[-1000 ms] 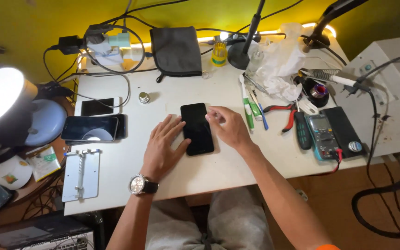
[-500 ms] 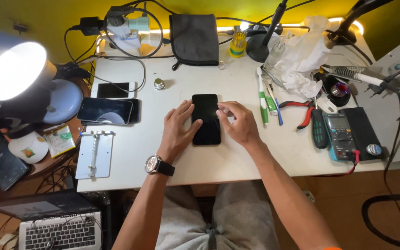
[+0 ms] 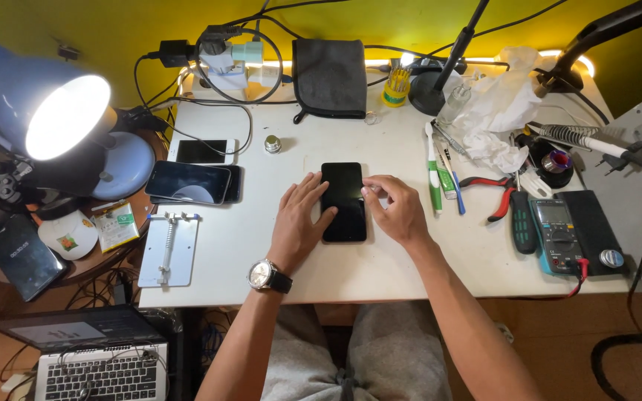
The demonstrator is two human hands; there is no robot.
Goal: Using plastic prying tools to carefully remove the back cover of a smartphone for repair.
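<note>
On the white desk (image 3: 380, 275), head view: black phone (image 3: 343, 202) lies flat, screen dark, dead centre. Left hand (image 3: 296, 223) rests beside the phone's left edge, fingers spread flat, fingertips touching it, gripping nothing. Right hand (image 3: 395, 208) is at the phone's right edge, fingers curled, tips pressing the upper corner. Looks like steadying and aligning the phone. Left of the phone, off the desk edge: small green-and-yellow packet (image 3: 117, 225), flat and rectangular.
</note>
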